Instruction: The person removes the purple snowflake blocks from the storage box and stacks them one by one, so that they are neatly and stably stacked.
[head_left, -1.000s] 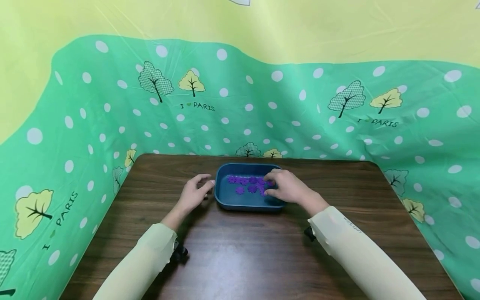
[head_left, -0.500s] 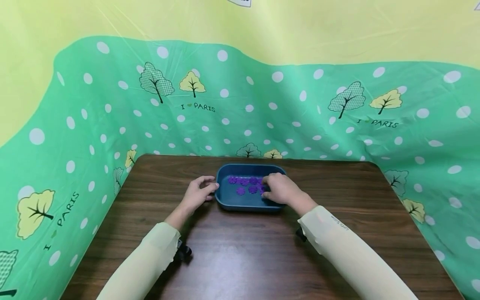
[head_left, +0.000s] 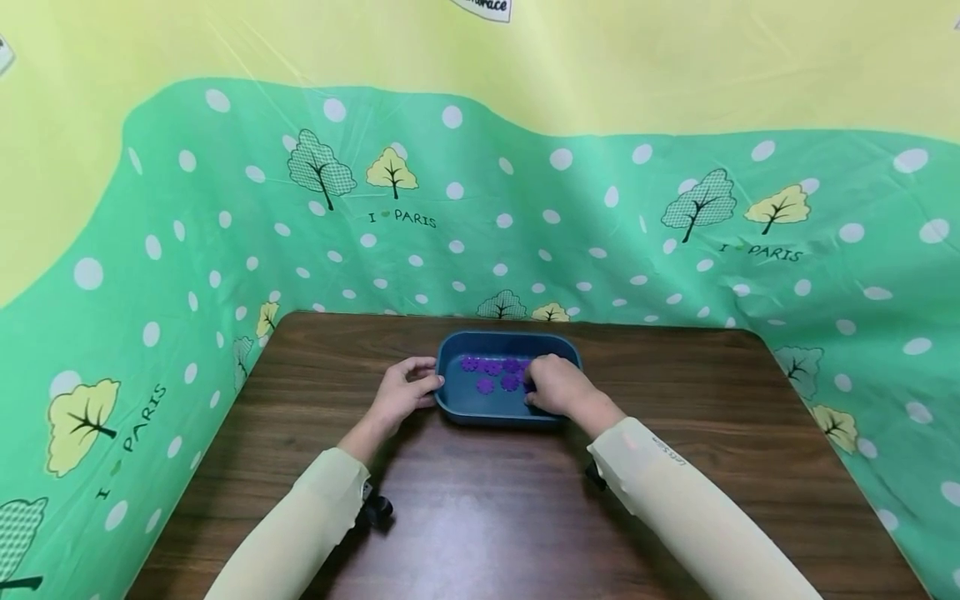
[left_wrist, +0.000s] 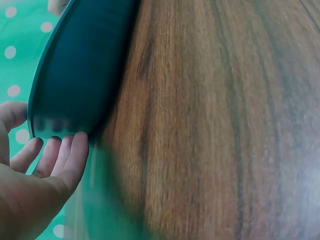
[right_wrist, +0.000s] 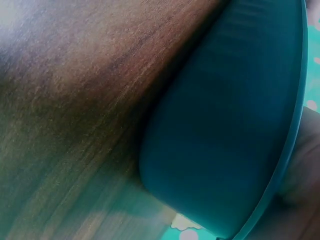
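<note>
A dark blue tray (head_left: pixel 480 418) stands on the wooden table. On its floor lie several small purple flower-shaped pieces (head_left: pixel 485 386). At the tray's left end my left hand (head_left: pixel 405 390) holds the wall, thumb at the rim and fingers (left_wrist: pixel 75 155) against the outside. My right hand (head_left: pixel 558 385) reaches over the front right of the tray, its fingers curled down around purple pieces near the right end. Its fingertips are mostly hidden by the hand. In the right wrist view, the tray's outer wall (right_wrist: pixel 215 125) hides most of the right hand (right_wrist: pixel 300 185).
The brown table (head_left: pixel 480 508) extends in front of the tray and to both sides. Its far edge lies close behind the tray. A green and yellow printed curtain (head_left: pixel 540 208) hangs around the table. Small black devices (head_left: pixel 375 510) sit at the sleeve cuffs.
My left hand has moved right onto the tray's end. The right hand has moved left and lower into the tray, its thumb and fingers closing together over the purple pieces.
</note>
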